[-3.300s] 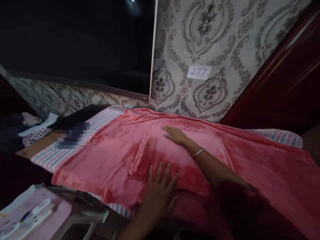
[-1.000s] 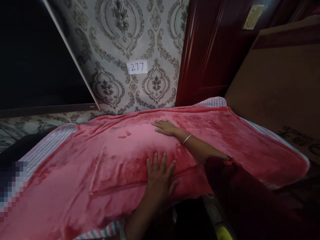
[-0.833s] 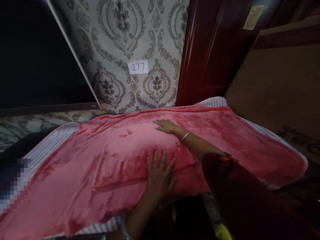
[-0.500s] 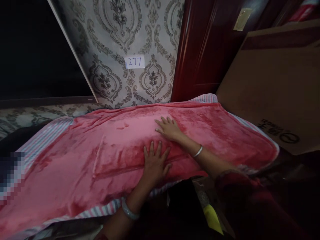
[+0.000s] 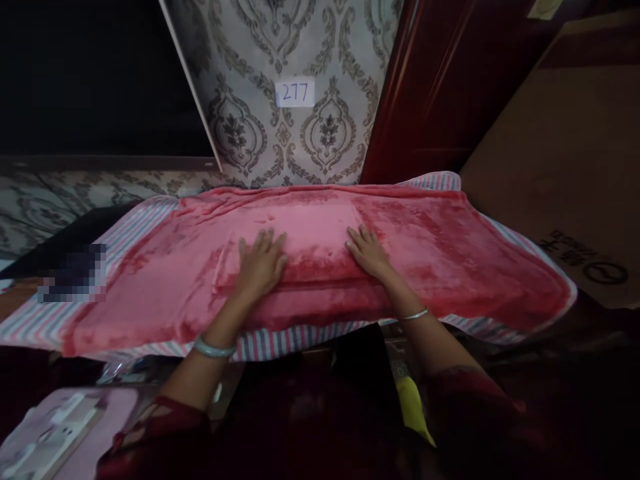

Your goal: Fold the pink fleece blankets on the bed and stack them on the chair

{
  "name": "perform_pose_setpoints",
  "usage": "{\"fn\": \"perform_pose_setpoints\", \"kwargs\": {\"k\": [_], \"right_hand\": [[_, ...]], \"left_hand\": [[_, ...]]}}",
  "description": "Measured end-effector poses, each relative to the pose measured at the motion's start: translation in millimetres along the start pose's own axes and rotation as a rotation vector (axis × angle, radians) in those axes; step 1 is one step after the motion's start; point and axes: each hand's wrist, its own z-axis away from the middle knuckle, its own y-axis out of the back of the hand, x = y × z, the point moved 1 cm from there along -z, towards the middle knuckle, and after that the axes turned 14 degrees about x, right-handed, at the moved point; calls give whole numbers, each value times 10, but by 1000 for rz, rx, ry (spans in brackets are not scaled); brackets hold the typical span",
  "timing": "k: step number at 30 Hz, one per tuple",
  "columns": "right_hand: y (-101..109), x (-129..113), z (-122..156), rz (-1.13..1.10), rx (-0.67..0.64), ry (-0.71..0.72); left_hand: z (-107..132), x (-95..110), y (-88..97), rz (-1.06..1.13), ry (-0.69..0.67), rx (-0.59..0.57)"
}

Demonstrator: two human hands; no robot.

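A pink fleece blanket [image 5: 440, 253] lies spread over a striped cloth [image 5: 280, 340] on a raised surface. A rectangular bulge under the blanket sits in the middle. My left hand [image 5: 260, 261] lies flat on the left part of that bulge, fingers spread. My right hand [image 5: 367, 250] lies flat on the right part, fingers apart. Both wrists wear bangles. Neither hand holds anything.
Patterned wallpaper with a paper label reading 277 [image 5: 295, 93] rises behind. A dark red door [image 5: 435, 93] stands at the right, beside a big cardboard box [image 5: 560, 167]. A dark screen [image 5: 90, 80] fills the upper left. A pink item [image 5: 65, 427] lies at the lower left.
Both hands have slid apart along the bulge: the left hand went left, the right hand came nearer. The view has pulled back and shows the blanket's front edge.
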Motion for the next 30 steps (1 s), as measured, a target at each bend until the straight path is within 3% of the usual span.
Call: {"fn": "perform_pose_setpoints", "kwargs": {"k": [3, 5, 12, 17, 22, 25, 30], "right_hand": [[-56, 56, 171, -20, 16, -50], [-105, 87, 229, -54, 42, -46], [-191, 165, 272, -177, 166, -37], [-121, 192, 291, -266, 200, -130], [-1, 239, 217, -357, 165, -327], [36, 251, 147, -433, 100, -424], [6, 249, 92, -724, 120, -419]], "left_hand": [[58, -394, -41, -88, 159, -58], [120, -518, -132, -103, 215, -106], [171, -546, -260, -39, 237, -96], [94, -872, -230, 224, 374, 17], [105, -1217, -106, 537, 792, 123], [97, -1236, -34, 701, 942, 132], [0, -1179, 1, 1019, 989, 116]]}}
